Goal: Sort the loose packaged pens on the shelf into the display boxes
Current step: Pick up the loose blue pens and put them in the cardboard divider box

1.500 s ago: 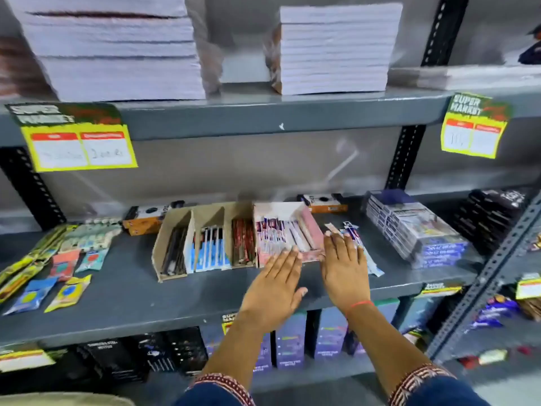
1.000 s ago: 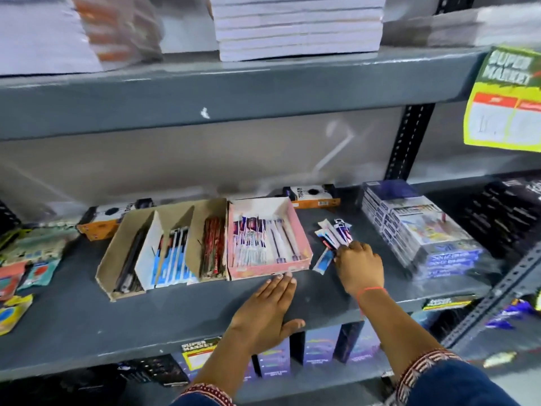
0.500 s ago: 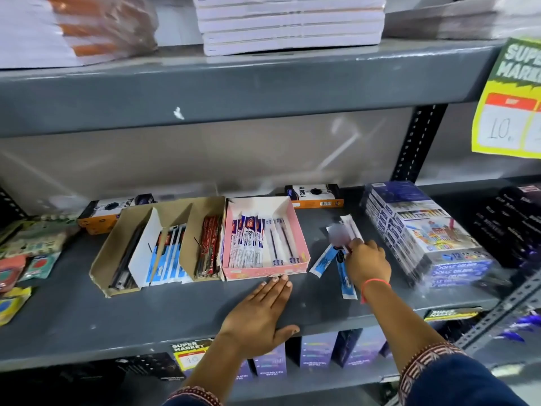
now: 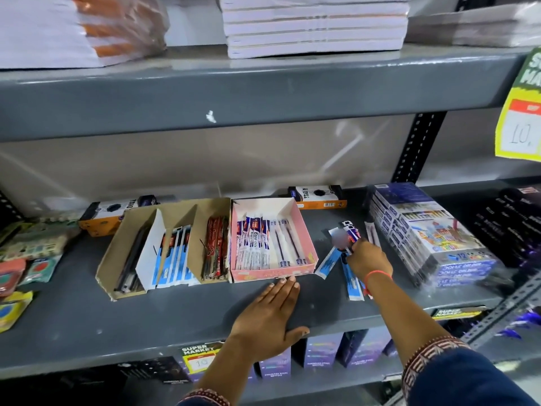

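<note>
A pink display box (image 4: 304,235) of white packaged pens stands mid-shelf. Left of it sit two brown cardboard boxes (image 4: 123,253), holding black pens, blue-packed pens and red-packed pens (image 4: 217,249). To the pink box's right, my right hand (image 4: 368,257) is closed around a bunch of loose packaged pens (image 4: 348,234). Two blue-ended packets (image 4: 328,263) fan out below it on the shelf, and one more pen packet (image 4: 371,232) lies just behind. My left hand (image 4: 268,319) rests flat, fingers spread, on the shelf at the pink box's front edge.
Wrapped stacks of colour-pencil boxes (image 4: 424,232) stand right of my right hand, with dark packets (image 4: 509,221) beyond. Orange-and-black boxes (image 4: 319,196) lie at the back. Eraser and sharpener packs (image 4: 26,259) lie far left. The upper shelf (image 4: 234,92) hangs overhead; a yellow price tag (image 4: 521,112) hangs at right.
My right hand went from flat on the loose pens to gathering and gripping a bunch of them. The left hand slid back to the pink box's front. The view moved closer.
</note>
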